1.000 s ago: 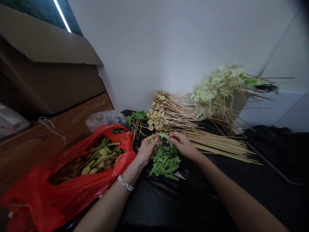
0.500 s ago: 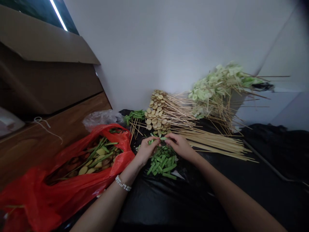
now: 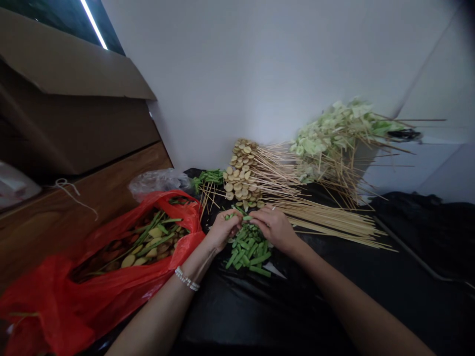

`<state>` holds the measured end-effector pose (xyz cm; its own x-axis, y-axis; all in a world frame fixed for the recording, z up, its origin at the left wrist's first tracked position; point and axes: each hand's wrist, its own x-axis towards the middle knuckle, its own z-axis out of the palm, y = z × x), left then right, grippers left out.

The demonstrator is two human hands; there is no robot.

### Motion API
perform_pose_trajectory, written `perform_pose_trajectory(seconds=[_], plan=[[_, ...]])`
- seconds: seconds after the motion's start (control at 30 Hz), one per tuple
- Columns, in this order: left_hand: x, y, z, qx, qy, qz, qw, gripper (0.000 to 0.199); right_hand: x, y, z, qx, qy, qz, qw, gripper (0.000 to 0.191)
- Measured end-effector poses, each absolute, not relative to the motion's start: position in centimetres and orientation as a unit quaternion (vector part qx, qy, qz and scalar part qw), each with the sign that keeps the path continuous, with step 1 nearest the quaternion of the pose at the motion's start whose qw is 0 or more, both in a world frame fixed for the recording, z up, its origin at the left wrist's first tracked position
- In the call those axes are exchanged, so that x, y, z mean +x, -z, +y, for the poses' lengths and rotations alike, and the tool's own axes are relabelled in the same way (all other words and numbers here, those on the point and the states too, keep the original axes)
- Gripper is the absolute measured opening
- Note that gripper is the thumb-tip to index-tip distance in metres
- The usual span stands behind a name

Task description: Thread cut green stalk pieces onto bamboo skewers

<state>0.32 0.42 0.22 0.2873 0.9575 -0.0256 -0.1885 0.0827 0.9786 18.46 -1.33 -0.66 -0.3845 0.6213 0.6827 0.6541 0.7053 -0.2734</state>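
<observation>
My left hand (image 3: 222, 231) is closed, with green bean pieces (image 3: 229, 216) showing at its fingers. Opposite it, my right hand (image 3: 275, 228) pinches a short green bean piece (image 3: 247, 217) between thumb and fingertips, its end close to the left fingers. Whether a skewer runs through the beans in my left hand is hidden. Just below both hands lies a heap of cut green beans (image 3: 250, 252) on black plastic (image 3: 222, 311). Behind them are stacked skewers of potato slices (image 3: 243, 180), their sticks pointing right.
Loose bamboo skewers (image 3: 337, 222) lie to the right, below skewered cabbage leaves (image 3: 326, 131) by the wall. A red plastic bag (image 3: 148, 277) with potato slices and long beans sits at left. Skewered green beans (image 3: 208, 177) lie behind it. A cardboard box (image 3: 85, 123) stands further left.
My hands have dropped slightly. The fingers of my right hand have curled in, and the bean piece between the hands has moved a little left and down.
</observation>
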Motion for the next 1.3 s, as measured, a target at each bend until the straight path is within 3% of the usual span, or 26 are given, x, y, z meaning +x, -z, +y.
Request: perform_pose_trajectory(seconds=[0.37, 0.67, 0.8, 1.03, 1.17, 1.3], plan=[[-0.2, -0.4, 0.5, 0.338, -0.383, 0.285, 0.811, 0.009, 17.2, 0.2, -2.7, -0.337, 0.204, -0.82, 0.415, 0.018], [-0.9, -0.3, 0.6, 0.29, -0.299, 0.256, 0.872, 0.006, 17.3, -0.1, -3.3, -0.258, 0.264, -0.835, 0.409, 0.023], [-0.6, -0.5, 0.5, 0.3, -0.34, 0.26, 0.853, 0.005, 17.0, 0.4, -2.8, -0.346, 0.157, -0.811, 0.444, 0.02], [0.6, -0.8, 0.0, 0.368, -0.447, 0.312, 0.753, 0.011, 16.0, 1.5, -2.0, -0.445, -0.17, -0.677, 0.561, 0.014], [0.8, -0.6, 0.2, 0.376, -0.486, 0.351, 0.707, 0.014, 16.7, 0.9, -1.3, -0.44, -0.321, -0.552, 0.632, 0.021], [0.2, -0.4, 1.2, 0.351, -0.516, 0.393, 0.676, 0.012, 18.8, 0.1, -0.1, -0.42, -0.384, -0.458, 0.682, 0.031]])
